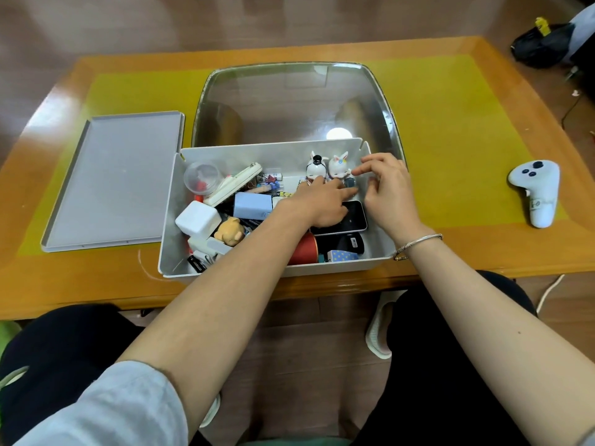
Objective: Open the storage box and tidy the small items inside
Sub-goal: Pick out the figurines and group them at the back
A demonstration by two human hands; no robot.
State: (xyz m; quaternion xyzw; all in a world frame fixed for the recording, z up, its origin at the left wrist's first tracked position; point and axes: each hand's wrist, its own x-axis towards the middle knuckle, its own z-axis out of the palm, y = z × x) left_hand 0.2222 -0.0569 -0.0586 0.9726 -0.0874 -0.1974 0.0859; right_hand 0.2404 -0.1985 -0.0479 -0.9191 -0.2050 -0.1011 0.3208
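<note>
Two hands were in the storage box (380, 252)'s far right corner. Your left hand (317, 201) lay across the phone (352, 217), fingers stretched toward the two rabbit figurines (328, 167) just beyond. Your right hand (386, 185) hovered beside them, fingers loosely spread, holding nothing. Left fingertips were hard to make out; the lid (112, 181) lay off to the left.

Both arms stretched forward, bare to the elbows. Left hand (317, 201) palm down, fingers reaching out flat. Right hand (388, 185) close beside it, fingers loosely bent, holding nothing.
</note>
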